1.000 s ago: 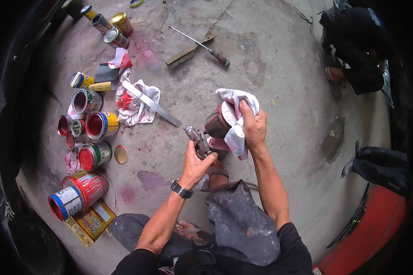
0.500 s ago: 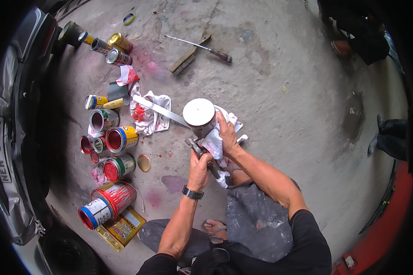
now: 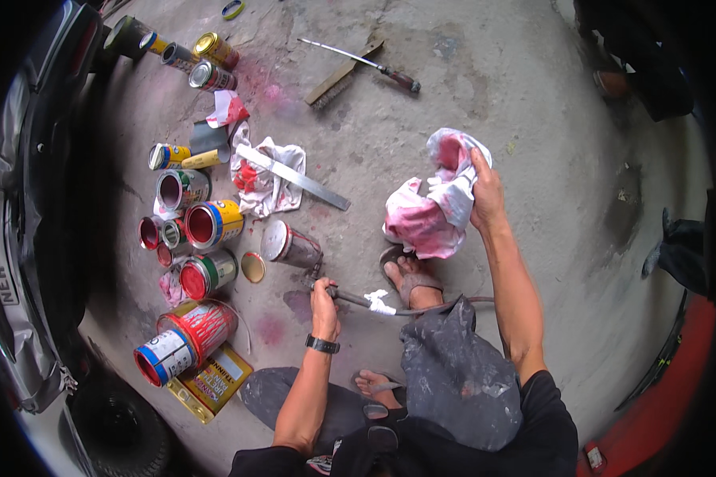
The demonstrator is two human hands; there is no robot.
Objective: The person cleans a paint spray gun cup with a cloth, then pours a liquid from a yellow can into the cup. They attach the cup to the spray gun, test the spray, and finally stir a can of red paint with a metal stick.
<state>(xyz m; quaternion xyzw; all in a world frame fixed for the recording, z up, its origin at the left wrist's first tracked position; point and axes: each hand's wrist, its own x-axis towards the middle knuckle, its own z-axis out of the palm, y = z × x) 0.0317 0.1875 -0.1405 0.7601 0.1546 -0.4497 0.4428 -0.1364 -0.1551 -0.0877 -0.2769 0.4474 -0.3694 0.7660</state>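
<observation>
Well right of the spray gun being gripped by the left hand, a rag is being pinched by the right hand.

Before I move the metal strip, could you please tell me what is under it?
Part of the metal strip lies across a red-stained white cloth; its right end extends over the concrete floor. Whatever the strip covers, and anything beneath the cloth, is hidden.

Dark and pink stains mark the grey concrete floor.
</observation>
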